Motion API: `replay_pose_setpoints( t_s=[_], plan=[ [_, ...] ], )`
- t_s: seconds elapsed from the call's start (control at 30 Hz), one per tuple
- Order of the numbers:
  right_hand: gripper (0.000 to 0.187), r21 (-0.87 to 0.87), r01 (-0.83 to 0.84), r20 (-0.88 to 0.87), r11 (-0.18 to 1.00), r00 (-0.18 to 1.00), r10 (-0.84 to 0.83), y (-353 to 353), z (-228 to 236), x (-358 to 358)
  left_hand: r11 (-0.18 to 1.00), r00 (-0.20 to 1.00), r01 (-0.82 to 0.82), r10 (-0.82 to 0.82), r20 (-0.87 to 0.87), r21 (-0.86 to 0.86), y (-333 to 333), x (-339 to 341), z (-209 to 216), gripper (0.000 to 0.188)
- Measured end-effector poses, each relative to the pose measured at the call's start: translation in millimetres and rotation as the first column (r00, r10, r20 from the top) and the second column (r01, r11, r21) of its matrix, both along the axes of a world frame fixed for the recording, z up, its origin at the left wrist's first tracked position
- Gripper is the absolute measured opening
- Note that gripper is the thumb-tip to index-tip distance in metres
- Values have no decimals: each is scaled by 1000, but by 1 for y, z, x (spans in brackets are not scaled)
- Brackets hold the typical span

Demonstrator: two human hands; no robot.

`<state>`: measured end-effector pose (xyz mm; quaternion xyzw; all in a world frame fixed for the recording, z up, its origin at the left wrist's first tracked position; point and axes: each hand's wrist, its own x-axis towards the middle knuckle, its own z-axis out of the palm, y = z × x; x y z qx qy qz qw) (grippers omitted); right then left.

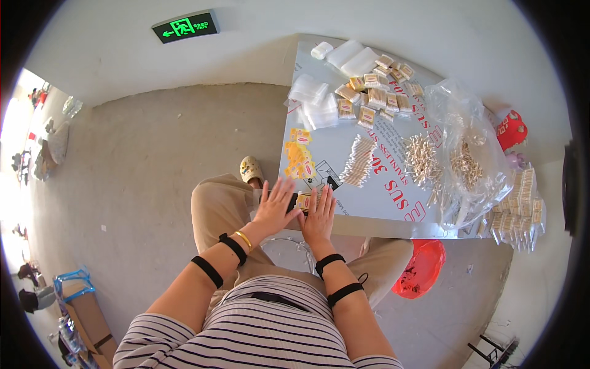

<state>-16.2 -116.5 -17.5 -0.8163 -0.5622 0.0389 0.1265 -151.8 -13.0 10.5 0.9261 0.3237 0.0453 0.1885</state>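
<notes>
At the near left corner of the metal-topped table (344, 200), my left hand (275, 208) lies with its fingers stretched out and spread. Beside it, my right hand (318, 218) rests flat, fingers extended. A small yellow-labelled packet (303, 200) shows between the two hands, partly covered by the right fingers; its contents are hidden. Just beyond are loose yellow label cards (298, 158). A neat row of cotton swabs (358, 161) lies to the right of them, then a loose heap of cotton swabs (421, 161).
Clear plastic sleeves (319, 111) and filled swab packets (377, 97) cover the table's far side. A large clear bag (452, 114) with swabs stands at the right edge, near stacked packets (522, 203). A red basin (423, 270) sits below the table.
</notes>
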Motion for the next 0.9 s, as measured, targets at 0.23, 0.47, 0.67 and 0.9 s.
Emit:
replay_pose_setpoints(
  t_s=[0.23,0.47,0.67,0.9],
  plan=[
    [81,24,4,-84,1000,996,-2,1,2,1,778,930,-328,364,-40,-535,49,-57,-26,65],
    [84,65,-10,-92,998,996,16,1,-2,-1,203,792,-368,580,-191,-907,62,-56,-55,62],
    [85,48,-22,-96,999,995,26,5,3,-5,630,847,-275,516,127,-726,54,-60,-69,53],
    [84,4,-1,-71,1000,997,2,-1,0,1,967,985,-136,154,72,-216,53,-32,-5,45]
  ],
)
